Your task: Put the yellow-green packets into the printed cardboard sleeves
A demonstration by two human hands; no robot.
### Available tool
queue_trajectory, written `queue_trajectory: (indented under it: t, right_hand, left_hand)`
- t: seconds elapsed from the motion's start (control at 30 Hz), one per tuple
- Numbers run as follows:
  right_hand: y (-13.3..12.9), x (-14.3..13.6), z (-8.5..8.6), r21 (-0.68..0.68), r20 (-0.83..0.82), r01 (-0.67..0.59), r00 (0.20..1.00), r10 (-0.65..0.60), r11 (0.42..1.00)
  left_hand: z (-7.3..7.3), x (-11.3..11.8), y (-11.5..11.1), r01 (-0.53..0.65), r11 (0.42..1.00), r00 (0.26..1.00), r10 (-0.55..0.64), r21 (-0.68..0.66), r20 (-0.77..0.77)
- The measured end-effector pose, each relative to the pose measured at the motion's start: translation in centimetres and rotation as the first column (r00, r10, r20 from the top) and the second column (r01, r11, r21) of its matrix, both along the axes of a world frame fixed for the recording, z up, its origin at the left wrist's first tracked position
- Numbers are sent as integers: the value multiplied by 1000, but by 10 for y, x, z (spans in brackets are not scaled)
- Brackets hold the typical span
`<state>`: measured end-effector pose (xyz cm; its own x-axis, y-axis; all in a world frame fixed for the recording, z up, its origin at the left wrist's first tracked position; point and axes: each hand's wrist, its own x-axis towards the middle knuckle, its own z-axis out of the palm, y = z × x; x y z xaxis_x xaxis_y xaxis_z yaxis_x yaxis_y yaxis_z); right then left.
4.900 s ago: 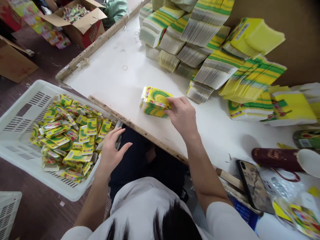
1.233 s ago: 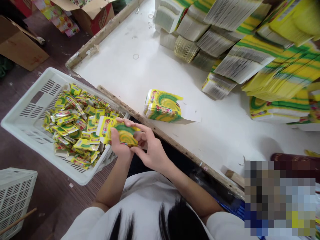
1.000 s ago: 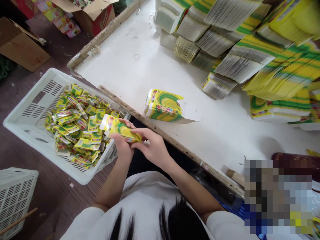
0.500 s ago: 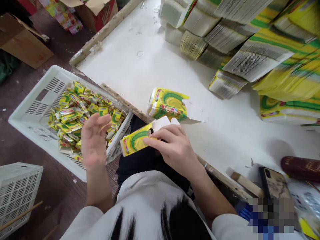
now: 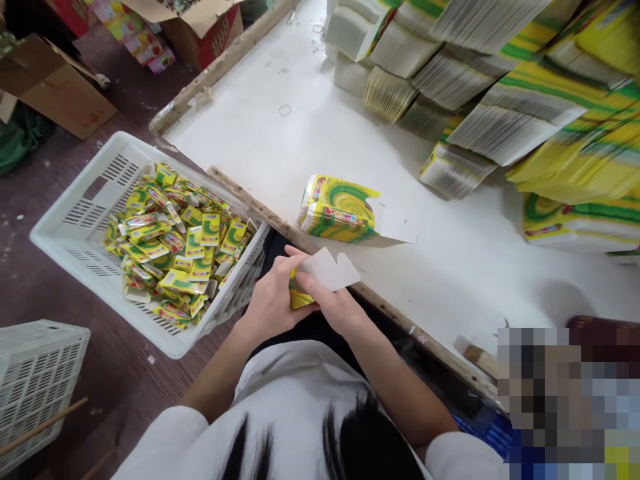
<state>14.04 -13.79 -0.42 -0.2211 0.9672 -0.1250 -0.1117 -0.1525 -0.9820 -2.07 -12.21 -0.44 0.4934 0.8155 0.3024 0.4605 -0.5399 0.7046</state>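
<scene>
Both my hands meet around one small yellow-green carton (image 5: 301,298) above my lap, at the table's edge. My left hand (image 5: 273,297) is wrapped round its left side, and my right hand (image 5: 333,303) grips its right side. The carton's white flaps (image 5: 330,269) stand up unfolded between and above my fingers; my hands cover most of its printed face. Just beyond, a stack of flat yellow-green cartons (image 5: 340,210) lies on the white table (image 5: 240,133). To the left, a white crate (image 5: 75,227) holds several small cartons (image 5: 190,240).
Bundled flat cartons (image 5: 465,73) fill the table's far right. A wooden rim (image 5: 240,193) runs along the table edge. Cardboard boxes (image 5: 65,93) stand on the floor at upper left, another white crate (image 5: 45,373) at lower left. The lower right is pixelated.
My left hand has moved right from over the crate and closed round the carton. My right hand has shifted slightly down and left, and the carton is now mostly covered.
</scene>
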Motion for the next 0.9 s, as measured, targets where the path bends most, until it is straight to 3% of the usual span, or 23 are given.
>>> queue_trajectory:
  t: [0.07, 0.13, 0.27, 0.33, 0.4, 0.5, 0.67, 0.9]
  right_hand:
    - [2, -2, -6, -27, -47, -22, 999, 21, 999]
    - [2, -2, -9, 53, -19, 5, 1000, -4, 999]
    - [-4, -1, -3, 313, 260, -101, 965, 17, 944]
    - [-4, 2, 1, 380, 391, -150, 920, -12, 913]
    - [-2, 7, 3, 416, 423, -120, 903, -74, 901]
    - [3, 13, 3, 432, 393, -72, 912, -116, 899]
    - [4, 16, -4, 412, 476, -246, 879, 23, 877]
    - [10, 36, 6, 359, 522, -357, 843, 131, 862]
  left_hand:
    - [0, -2, 1, -13, 1000, 1000, 13, 18, -8]
    - [-2, -5, 3, -27, 1000, 999, 27, 0, -33]
    - [-12, -7, 5, -15, 1000, 999, 14, -25, -31]
    - [-17, -6, 7, -58, 998, 998, 59, -15, 15]
    - [-17, -6, 8, -124, 992, 992, 125, -21, 29]
    - [-13, -11, 12, -189, 982, 979, 189, 5, -73]
    - [-4, -22, 16, -168, 983, 955, 180, 69, -234]
    - [4, -15, 13, -103, 993, 962, 113, 53, -250]
